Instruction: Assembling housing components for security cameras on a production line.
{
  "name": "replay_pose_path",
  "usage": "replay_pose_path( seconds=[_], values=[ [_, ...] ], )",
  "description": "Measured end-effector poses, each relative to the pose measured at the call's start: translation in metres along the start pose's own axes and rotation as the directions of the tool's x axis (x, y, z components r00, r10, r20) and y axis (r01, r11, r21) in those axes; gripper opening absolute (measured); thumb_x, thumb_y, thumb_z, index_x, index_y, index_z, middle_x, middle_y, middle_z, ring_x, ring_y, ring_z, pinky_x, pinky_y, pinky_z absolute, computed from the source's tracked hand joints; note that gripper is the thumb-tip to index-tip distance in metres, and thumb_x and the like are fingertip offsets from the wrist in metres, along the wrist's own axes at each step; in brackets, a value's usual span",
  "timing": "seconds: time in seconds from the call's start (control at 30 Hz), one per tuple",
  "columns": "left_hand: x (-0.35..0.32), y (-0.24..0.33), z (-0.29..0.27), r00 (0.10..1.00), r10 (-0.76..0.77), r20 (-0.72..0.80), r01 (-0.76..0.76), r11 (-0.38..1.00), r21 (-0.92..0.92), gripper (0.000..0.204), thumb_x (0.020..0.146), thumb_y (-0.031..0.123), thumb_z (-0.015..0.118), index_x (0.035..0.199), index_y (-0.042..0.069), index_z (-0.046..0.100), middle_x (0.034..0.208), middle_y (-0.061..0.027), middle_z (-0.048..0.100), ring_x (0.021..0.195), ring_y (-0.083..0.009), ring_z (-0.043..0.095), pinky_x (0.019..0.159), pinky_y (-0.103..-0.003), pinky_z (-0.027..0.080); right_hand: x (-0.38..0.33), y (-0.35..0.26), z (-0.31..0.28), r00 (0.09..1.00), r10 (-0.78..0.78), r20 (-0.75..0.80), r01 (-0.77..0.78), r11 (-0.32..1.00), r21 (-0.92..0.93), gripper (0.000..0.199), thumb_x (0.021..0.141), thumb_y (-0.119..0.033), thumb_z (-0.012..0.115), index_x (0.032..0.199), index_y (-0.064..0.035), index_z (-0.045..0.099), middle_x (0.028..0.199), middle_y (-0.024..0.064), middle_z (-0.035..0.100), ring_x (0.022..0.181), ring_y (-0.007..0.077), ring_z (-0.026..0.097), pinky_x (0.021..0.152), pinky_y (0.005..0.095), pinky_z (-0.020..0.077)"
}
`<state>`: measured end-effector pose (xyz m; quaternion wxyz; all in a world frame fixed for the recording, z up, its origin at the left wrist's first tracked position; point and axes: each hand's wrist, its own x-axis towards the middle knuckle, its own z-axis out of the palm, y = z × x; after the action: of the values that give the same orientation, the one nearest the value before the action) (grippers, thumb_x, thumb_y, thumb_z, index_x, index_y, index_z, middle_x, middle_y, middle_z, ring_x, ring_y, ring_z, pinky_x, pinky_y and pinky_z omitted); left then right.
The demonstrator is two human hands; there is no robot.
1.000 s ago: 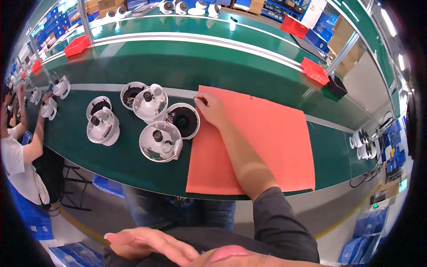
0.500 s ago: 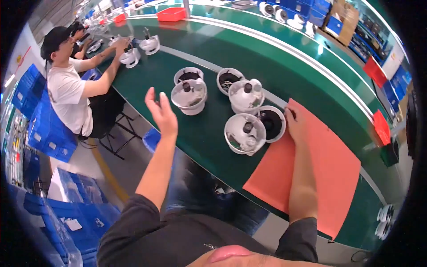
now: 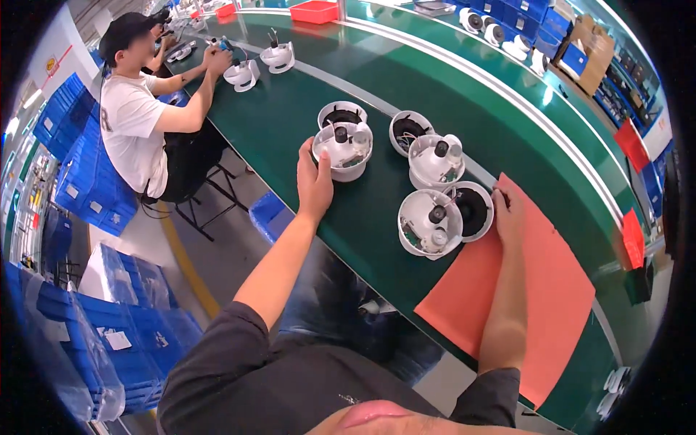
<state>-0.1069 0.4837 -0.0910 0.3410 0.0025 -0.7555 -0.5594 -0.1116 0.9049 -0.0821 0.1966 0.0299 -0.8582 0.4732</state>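
Note:
My left hand (image 3: pixel 316 183) is closed around the near left side of a white round camera housing (image 3: pixel 351 172), thumb in front. That housing holds a black lens and a clear round part. My right hand (image 3: pixel 510 217) lies on the orange-red mat (image 3: pixel 547 290) with curled fingers. A dark bit shows at its fingertips; I cannot make out what it is. Just left of those fingertips is a white ring-shaped housing with a black inside (image 3: pixel 475 210). Beside it stand a near camera housing (image 3: pixel 429 235) and a farther camera housing (image 3: pixel 435 170), both with black lenses.
Two more black-lined white housings, one left (image 3: pixel 341 114) and one right (image 3: pixel 409 130), stand behind on the green table (image 3: pixel 377 239). A co-worker (image 3: pixel 138 109) works on a white camera (image 3: pixel 241 75) at far left. Blue crates (image 3: pixel 94 181) stand left; a red tray (image 3: pixel 315 11) sits far off.
My left hand has moved from open in the air to the left camera housing and closed against its side. My right hand stays by the mat's far left edge. The view has shifted left.

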Motion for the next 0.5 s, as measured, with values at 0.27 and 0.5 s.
replay_pose_path(
  seconds=[0.27,0.5],
  values=[
    [-0.002,0.007,-0.001,0.999,-0.043,0.024,0.044,0.998,-0.033,0.049,0.102,0.033,0.046,0.137,0.000,0.038,0.128,-0.0211,0.055,0.119,-0.0322,0.055,0.102,-0.037,0.040,0.000,-0.001,-0.002,1.000,-0.018,-0.008,0.018,1.000,-0.013,0.022,0.096,-0.018,0.059,0.108,-0.0006,0.065,0.091,0.0084,0.068,0.084,0.0171,0.063,0.078,0.0303,0.0485],
    [-0.003,0.016,0.001,0.996,-0.079,0.029,0.079,0.997,0.006,0.052,0.102,0.036,0.045,0.139,0.000,0.037,0.130,-0.0213,0.055,0.120,-0.0327,0.055,0.102,-0.038,0.041,-0.002,-0.007,-0.004,1.000,-0.011,-0.002,0.011,1.000,0.011,0.023,0.096,-0.019,0.059,0.107,0.0003,0.066,0.094,0.0096,0.068,0.086,0.0182,0.064,0.079,0.0310,0.0492]
  ],
)
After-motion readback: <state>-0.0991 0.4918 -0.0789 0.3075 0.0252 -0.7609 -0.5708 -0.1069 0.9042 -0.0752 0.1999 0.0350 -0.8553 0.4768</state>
